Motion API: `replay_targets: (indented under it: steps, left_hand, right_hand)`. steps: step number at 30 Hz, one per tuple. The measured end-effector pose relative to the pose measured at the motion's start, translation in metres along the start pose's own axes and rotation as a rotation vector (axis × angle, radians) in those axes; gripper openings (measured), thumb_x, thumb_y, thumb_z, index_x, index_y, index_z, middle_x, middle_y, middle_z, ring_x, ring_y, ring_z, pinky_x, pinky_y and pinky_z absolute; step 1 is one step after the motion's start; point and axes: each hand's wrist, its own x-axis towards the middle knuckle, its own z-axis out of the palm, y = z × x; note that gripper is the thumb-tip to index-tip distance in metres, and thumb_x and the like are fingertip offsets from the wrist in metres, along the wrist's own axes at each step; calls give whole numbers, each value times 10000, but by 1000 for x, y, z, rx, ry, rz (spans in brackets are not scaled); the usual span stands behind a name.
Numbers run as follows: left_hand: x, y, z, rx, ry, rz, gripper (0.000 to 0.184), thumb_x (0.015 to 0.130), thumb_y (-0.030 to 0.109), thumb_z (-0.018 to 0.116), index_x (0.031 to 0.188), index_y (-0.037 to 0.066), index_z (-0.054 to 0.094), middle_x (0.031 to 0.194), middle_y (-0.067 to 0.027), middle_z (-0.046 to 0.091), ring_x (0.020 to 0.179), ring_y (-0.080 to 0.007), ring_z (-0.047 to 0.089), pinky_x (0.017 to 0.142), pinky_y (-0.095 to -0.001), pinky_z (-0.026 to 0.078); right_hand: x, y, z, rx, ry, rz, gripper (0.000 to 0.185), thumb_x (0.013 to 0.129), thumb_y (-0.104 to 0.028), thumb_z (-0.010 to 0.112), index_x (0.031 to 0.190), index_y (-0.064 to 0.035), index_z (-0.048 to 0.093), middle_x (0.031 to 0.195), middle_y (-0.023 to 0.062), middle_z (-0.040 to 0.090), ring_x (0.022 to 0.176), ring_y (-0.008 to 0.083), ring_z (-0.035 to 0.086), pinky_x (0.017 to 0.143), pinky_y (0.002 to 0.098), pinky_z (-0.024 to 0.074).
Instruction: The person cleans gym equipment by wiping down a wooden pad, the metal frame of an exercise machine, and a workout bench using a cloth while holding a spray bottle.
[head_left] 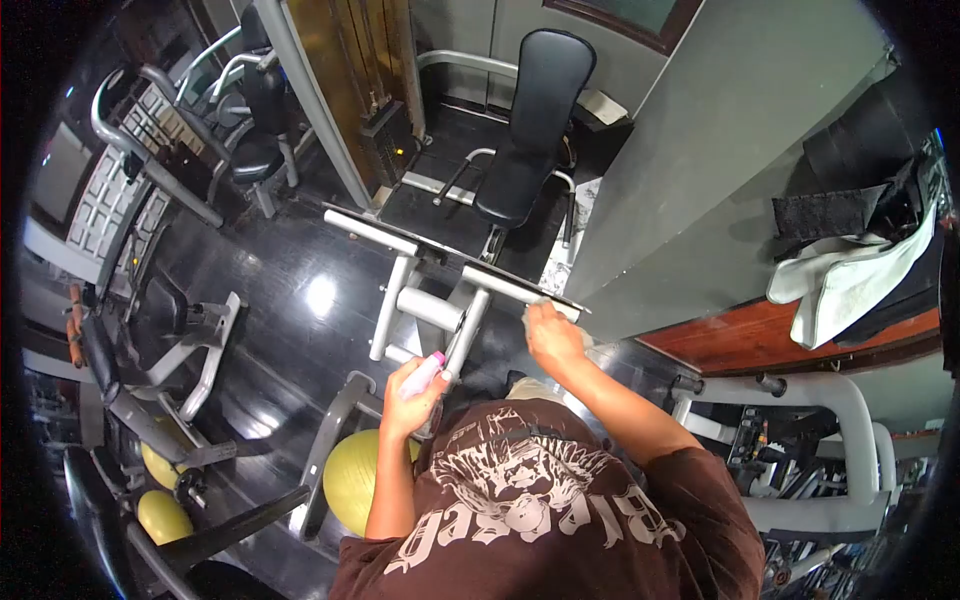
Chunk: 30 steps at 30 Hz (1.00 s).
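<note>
My left hand (402, 408) is closed around a small pale bottle (420, 380) with a bright pink top. The bottle is tilted, and its lower part is hidden by my fingers. My right hand (553, 338) is closed on a light-coloured cloth (582, 340), whose edges show beside the fingers. It rests at the right end of a grey metal bar (500, 284), part of a gym machine frame (430, 308) in front of me. A second bar (370, 232) extends to the left on the same frame.
A black padded seat (545, 100) stands beyond the frame, beside a weight stack (388, 140). Yellow-green exercise balls (352, 480) lie at lower left among other machines. At right, a white towel (835, 290) hangs by a grey wall, above a grey rack (850, 420).
</note>
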Motion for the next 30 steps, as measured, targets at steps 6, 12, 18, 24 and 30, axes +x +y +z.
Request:
replay_targets:
  steps: [6, 12, 18, 24, 30]
  left_hand:
    - [-18, 4, -8, -35, 86, -13, 175, 870, 140, 778, 953, 12, 693, 717, 15, 627, 642, -47, 537, 587, -236, 445]
    - [-37, -14, -15, -79, 174, -3, 208, 867, 178, 781, 918, 19, 656, 738, -2, 634, 622, -81, 590, 578, -245, 479]
    - [-39, -16, -13, -66, 191, 1, 178, 865, 140, 788, 944, 11, 693, 747, 12, 635, 673, -46, 544, 600, -234, 448]
    - [-22, 6, -3, -76, 66, -34, 183, 875, 156, 782, 962, 19, 697, 722, 18, 618, 653, -46, 527, 593, -236, 448]
    - [-5, -3, 8, -45, 6, 49, 192, 873, 175, 786, 925, 25, 678, 706, 18, 608, 638, -45, 517, 572, -240, 435]
  right_hand:
    - [55, -52, 5, -53, 152, -226, 201, 909, -135, 544, 1052, -4, 595, 1023, 173, 605, 911, 329, 688, 673, 428, 620]
    - [86, -83, 20, -183, 206, -332, 231, 885, -157, 591, 1045, 2, 645, 987, 126, 596, 863, 298, 686, 587, 386, 620]
    - [58, -50, 6, -264, 184, -288, 210, 880, -146, 587, 1021, -10, 661, 954, 145, 609, 817, 298, 690, 529, 391, 598]
    - [-4, 4, -20, -222, 89, -157, 311, 890, -139, 573, 1177, -26, 605, 1023, 170, 595, 866, 345, 684, 611, 444, 601]
    - [-37, 40, -36, -65, 82, 3, 364, 914, -169, 583, 1271, -96, 569, 1119, 143, 574, 985, 380, 649, 738, 512, 580]
